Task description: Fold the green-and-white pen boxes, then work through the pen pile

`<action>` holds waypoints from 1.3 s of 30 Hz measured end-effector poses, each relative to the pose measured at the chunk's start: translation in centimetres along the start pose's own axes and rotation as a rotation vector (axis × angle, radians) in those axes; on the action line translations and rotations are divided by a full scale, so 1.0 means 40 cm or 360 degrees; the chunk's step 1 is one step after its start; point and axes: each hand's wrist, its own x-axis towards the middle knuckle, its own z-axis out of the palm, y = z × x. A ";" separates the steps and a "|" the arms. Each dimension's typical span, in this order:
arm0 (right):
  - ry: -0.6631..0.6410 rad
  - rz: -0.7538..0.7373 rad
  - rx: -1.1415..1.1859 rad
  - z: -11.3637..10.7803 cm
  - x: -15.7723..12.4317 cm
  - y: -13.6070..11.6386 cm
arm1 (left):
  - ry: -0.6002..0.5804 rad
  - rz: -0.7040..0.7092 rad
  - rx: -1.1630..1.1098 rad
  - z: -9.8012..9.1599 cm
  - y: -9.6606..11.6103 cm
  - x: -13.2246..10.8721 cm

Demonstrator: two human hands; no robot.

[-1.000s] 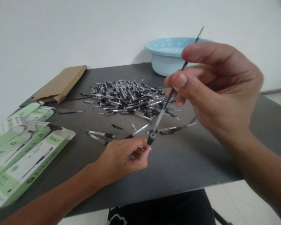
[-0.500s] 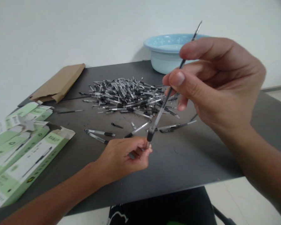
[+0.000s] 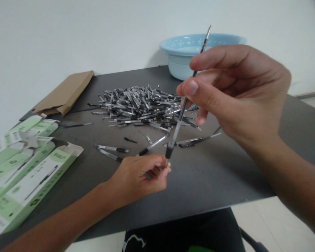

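Note:
Low in front of me, my left hand (image 3: 143, 175) pinches a pen barrel with a black grip (image 3: 169, 152) between thumb and fingertips. Above it, to the right, my right hand (image 3: 233, 80) holds a slim dark pen refill (image 3: 185, 104) between thumb and fingers. The refill's metal tip (image 3: 209, 30) points up, and its clear lower part runs down to the barrel in a slanted line. How far one sits inside the other I cannot tell. Behind my hands lies a heap of pens and pen parts (image 3: 139, 105), with several loose pens (image 3: 111, 148) nearer me.
Green and white pen boxes (image 3: 28, 192) lie at the left on the dark table (image 3: 204, 178). A brown paper envelope (image 3: 65, 91) is farther back there. At the back right a light blue basin (image 3: 181, 66) stands by the wall, partly behind my right hand.
My right hand has moved somewhat left with the refill, which now stands a little steeper. The left hand keeps its hold on the barrel almost in place.

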 end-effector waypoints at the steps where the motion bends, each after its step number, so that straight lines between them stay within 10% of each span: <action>1: 0.0033 0.0017 0.0003 0.002 0.000 0.000 | -0.0005 0.0005 0.0008 -0.003 0.002 0.001; 31: 0.0133 0.0066 0.0038 0.017 -0.007 -0.008 | 0.0009 0.0051 0.0064 -0.003 -0.012 -0.008; 39: -0.0106 -0.0072 -0.0274 -0.013 -0.005 0.000 | -0.0059 -0.0047 0.0059 -0.015 0.004 -0.001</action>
